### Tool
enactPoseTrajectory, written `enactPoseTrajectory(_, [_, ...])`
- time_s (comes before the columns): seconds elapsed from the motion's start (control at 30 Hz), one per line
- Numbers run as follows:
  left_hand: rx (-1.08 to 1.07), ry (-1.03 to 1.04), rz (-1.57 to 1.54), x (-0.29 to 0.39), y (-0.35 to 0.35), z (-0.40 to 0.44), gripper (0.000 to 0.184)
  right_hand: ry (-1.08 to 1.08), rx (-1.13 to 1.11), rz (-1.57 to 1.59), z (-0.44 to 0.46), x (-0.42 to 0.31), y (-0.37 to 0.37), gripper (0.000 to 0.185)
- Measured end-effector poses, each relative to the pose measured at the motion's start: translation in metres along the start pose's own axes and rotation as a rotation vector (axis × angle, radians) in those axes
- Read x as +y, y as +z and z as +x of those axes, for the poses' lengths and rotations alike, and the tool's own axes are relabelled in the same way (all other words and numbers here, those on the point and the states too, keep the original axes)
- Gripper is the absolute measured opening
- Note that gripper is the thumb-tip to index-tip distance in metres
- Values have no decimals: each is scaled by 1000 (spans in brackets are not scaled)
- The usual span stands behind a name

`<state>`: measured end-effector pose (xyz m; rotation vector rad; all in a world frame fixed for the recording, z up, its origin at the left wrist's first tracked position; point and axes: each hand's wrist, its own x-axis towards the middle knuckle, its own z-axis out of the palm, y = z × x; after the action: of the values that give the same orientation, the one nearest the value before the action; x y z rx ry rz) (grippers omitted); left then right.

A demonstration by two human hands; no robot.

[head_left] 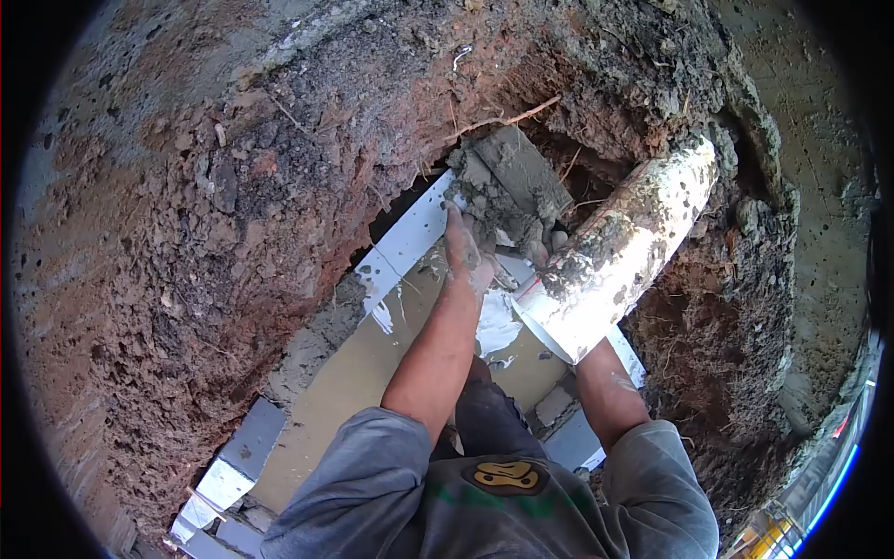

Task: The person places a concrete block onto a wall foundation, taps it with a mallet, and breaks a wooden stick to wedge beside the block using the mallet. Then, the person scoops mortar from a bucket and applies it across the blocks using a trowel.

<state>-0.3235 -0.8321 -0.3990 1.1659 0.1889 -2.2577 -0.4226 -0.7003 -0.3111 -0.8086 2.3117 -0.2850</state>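
Note:
My left hand [468, 250] reaches up to a heap of wet grey mortar [489, 191], its fingers against the mortar's lower left side. A mortar-smeared block [521, 170] lies tilted on that heap. My right arm passes under a white, mud-stained pipe [643, 247]. Only a few fingertips of my right hand [549, 244] show, by the mortar at the pipe's left edge; the rest is hidden behind the pipe. What either hand grips, if anything, cannot be made out.
Rough earth walls [251, 205] surround the pit, with a thin root [512, 119] above the block. White-faced blocks [405, 238] line the left edge of muddy water [349, 373]. Grey blocks [573, 438] sit at lower right.

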Motion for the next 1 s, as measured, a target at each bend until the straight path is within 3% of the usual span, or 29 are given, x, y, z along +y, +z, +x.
enactPoseTrajectory(0.13, [-4, -36, 21, 4, 12, -2, 67, -25, -7, 17, 15, -13, -2, 38])
enactPoseTrajectory(0.23, [106, -43, 82, 10, 29, -16, 65, -16, -23, 25, 12, -12, -3, 38])
enactPoseTrajectory(0.33, [183, 62, 131, 6, 43, -29, 63, -9, -40, 31, 10, -9, -7, 37])
enactPoseTrajectory(0.47, [91, -10, 40, 13, 35, -18, 62, -9, -54, 44, 8, -7, -10, 37])
enactPoseTrajectory(0.57, [86, 67, 106, 8, 37, -15, 84, -5, -58, 46, 9, -6, -10, 37])
enactPoseTrajectory(0.7, [8, -118, 110, 27, 27, -10, 87, 36, -94, 56, -4, 9, -8, 36])
enactPoseTrajectory(0.83, [194, -139, 139, 25, 26, 3, 89, 100, -135, 60, -32, 30, -5, 36])
enactPoseTrajectory(0.93, [-84, -147, 94, 34, 14, -2, 93, 82, -143, 64, -27, 24, -8, 36])
enactPoseTrajectory(1.0, [-135, -174, 97, 39, 10, -12, 95, 32, -136, 60, -9, 8, -14, 36])
